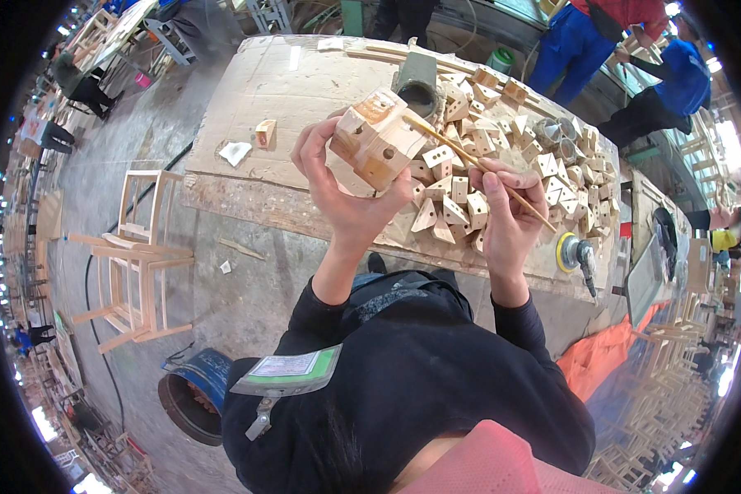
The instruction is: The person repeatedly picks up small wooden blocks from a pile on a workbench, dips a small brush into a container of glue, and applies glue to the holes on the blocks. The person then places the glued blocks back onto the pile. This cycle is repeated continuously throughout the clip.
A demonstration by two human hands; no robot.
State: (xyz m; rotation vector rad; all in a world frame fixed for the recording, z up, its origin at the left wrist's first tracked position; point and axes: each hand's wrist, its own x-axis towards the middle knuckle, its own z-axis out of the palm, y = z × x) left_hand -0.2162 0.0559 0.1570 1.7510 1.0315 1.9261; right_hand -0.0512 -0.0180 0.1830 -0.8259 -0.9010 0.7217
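Block [376,142]: pale wood, dark round holes, orange-brown patch.

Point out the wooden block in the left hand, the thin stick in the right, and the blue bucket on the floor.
Wooden block [376,140]: head view, middle of its visible faces.
Thin stick [441,140]: head view, shaft between tip and fingers.
Blue bucket [210,372]: head view, outer side wall.

Furniture workshop, shown by drilled wooden blocks [439,156] heaped at two o'clock, a sander [584,253] set down at three, bare-wood chairs [132,253] stacked at nine
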